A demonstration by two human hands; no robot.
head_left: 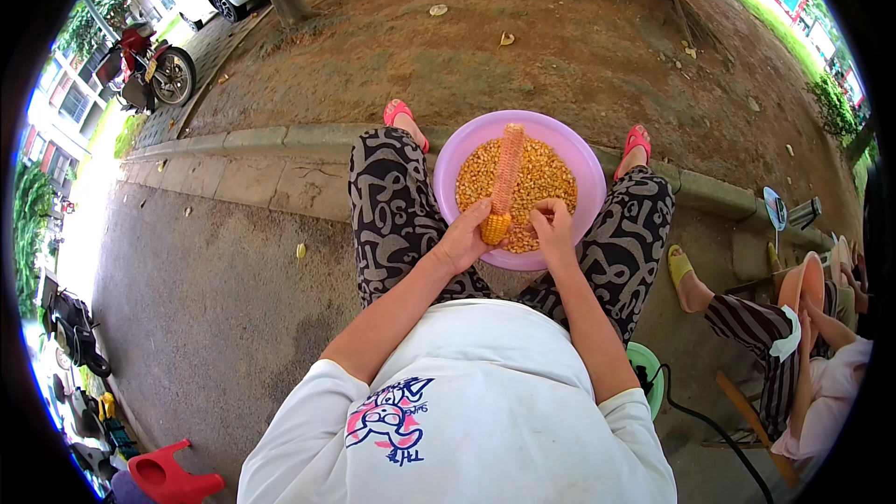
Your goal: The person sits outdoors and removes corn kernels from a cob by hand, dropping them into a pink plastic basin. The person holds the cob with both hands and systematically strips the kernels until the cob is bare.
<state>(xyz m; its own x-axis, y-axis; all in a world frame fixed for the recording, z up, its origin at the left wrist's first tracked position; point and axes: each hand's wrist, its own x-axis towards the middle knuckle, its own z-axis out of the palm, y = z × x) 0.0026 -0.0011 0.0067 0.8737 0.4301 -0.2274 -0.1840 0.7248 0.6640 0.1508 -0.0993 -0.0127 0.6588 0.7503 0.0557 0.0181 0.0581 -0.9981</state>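
Corncob (506, 182) over kernels (553, 173), tip (513, 133) toward far basin rim (553, 121)

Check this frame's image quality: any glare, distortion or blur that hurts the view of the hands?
Head view: glare washes out the path at far left; head view: fisheye bends the curb, with black rounding off the corners; head view: the left hand, right hand and corn cob sit in soft, even light, without obvious blur.
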